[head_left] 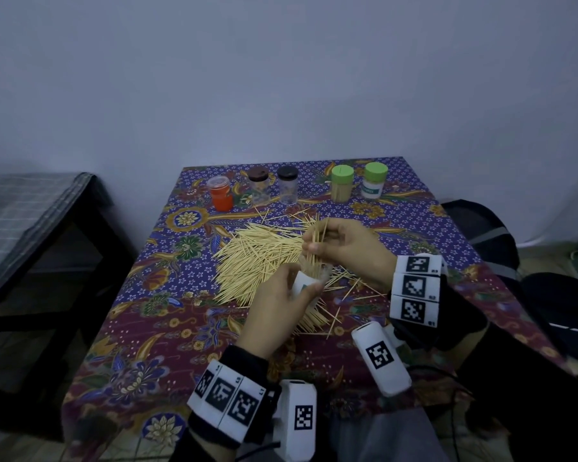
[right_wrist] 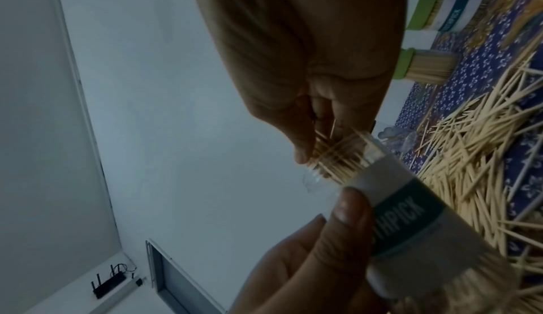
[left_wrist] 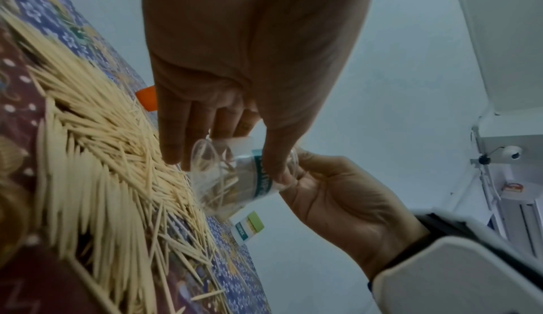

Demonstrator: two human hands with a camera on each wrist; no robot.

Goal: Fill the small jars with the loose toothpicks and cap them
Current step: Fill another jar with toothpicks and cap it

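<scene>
My left hand grips a clear labelled jar, uncapped, just above the toothpick pile. The same jar shows a "TOOTHPICK" label in the right wrist view, and the jar appears partly filled in the left wrist view. My right hand pinches a small bundle of toothpicks whose lower ends stand in the jar's mouth. Loose toothpicks spread over the patterned tablecloth.
Along the table's far edge stand an orange jar, two clear jars with dark caps, and two green-capped jars. A dark bench sits left of the table, a dark bag to the right.
</scene>
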